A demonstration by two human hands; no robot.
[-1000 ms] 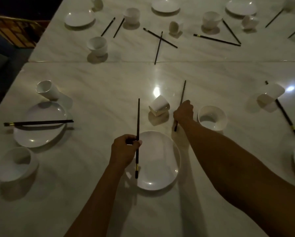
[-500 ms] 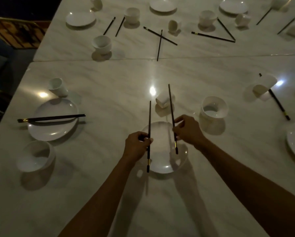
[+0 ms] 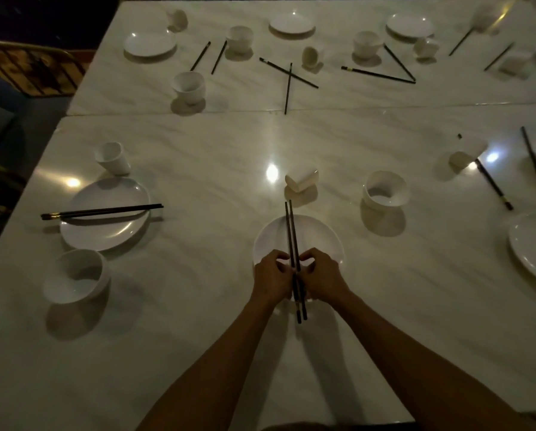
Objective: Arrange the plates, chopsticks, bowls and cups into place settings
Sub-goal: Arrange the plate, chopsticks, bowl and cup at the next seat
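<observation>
Both chopsticks [image 3: 293,241], held apart a moment ago, now lie side by side over the near plate [image 3: 269,237] on the desk [image 3: 198,337]. Left hand [image 3: 272,276] and right hand [image 3: 321,276] press together, fingers curled and pinching the pair near its lower end. Beyond the plate a cup [image 3: 302,180] lies tipped; to the plate's right stands a bowl [image 3: 384,191].
</observation>
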